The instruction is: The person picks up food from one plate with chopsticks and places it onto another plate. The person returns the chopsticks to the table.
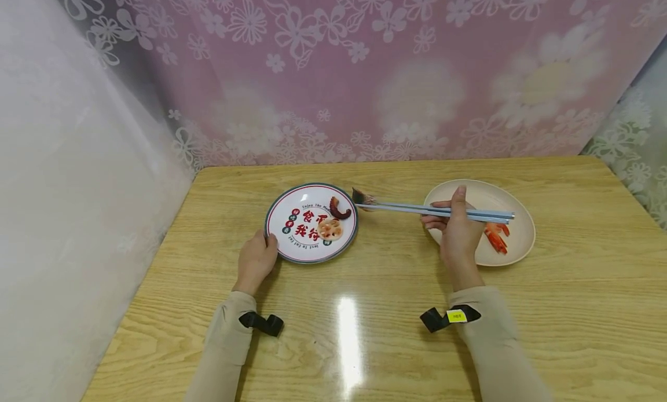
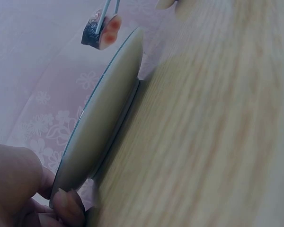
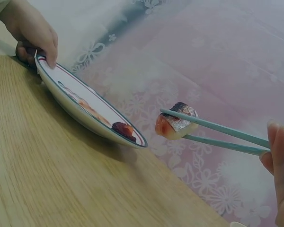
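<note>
In the head view, the left hand (image 1: 256,258) grips the rim of a printed plate (image 1: 278,211) on the bench (image 1: 307,344); an octopus tentacle (image 1: 341,214) and a lotus root slice (image 1: 330,230) already lie there. The right hand (image 1: 460,234) holds chopsticks (image 1: 403,207), which pinch a dark-skinned fish piece (image 1: 363,198) just beside the plate's right edge. A shrimp (image 1: 497,240) lies on a cream oval plate (image 1: 523,228). Judged from this, the work seems partway: two pieces rest on the printed plate, the fish piece is not yet set down, and the shrimp is still on the other.

The left wrist view shows the left hand's pinch on the rim, the fish piece raised clear beyond it.

In the right wrist view, the fish piece hangs apart from the plate; the lotus root slice looks too foreshortened to judge well.
</note>
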Motion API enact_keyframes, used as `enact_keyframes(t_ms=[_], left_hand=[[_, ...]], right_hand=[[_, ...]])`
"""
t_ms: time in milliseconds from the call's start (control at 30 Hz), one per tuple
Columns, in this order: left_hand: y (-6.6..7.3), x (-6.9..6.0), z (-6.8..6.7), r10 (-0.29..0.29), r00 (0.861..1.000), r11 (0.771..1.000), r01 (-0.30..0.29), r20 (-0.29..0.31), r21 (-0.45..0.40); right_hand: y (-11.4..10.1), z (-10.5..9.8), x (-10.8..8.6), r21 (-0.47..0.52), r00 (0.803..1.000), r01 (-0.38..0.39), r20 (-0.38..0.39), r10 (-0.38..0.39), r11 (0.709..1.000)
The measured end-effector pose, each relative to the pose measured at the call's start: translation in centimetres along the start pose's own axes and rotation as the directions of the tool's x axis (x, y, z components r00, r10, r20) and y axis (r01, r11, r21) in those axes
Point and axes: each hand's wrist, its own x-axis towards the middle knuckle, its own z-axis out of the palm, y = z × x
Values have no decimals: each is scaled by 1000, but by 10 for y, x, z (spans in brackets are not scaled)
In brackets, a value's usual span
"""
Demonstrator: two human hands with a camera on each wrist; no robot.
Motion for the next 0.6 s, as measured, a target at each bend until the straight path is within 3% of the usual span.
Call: enact_keyframes(t_ms=[600], left_hand=[[-3, 2, 2, 6, 1000, 1000, -6, 3, -6]], right_hand=[[26, 32, -10, -63, 999, -27, 44, 30, 998]])
